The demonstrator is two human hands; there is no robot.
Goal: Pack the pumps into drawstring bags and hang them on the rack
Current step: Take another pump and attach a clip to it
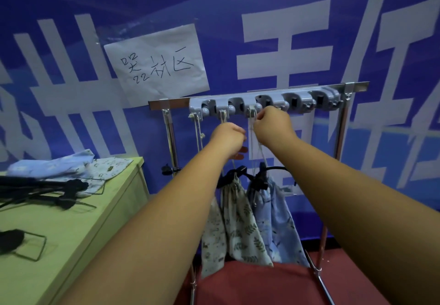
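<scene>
A metal rack carries a grey holder strip with several hooks. Three drawstring bags hang from it: a pale patterned one, a leaf-print one and a blue one, each with a black pump handle poking out of its top. My right hand pinches the blue bag's cord at the third hook. My left hand grips the cords just below the second hook. More black pumps and empty cloth bags lie on the green table at the left.
A blue banner with large white characters and a taped paper sign covers the wall behind. Another pump end with a wire foot lies near the table's front. Red floor shows under the rack. The right-hand hooks of the strip hold nothing.
</scene>
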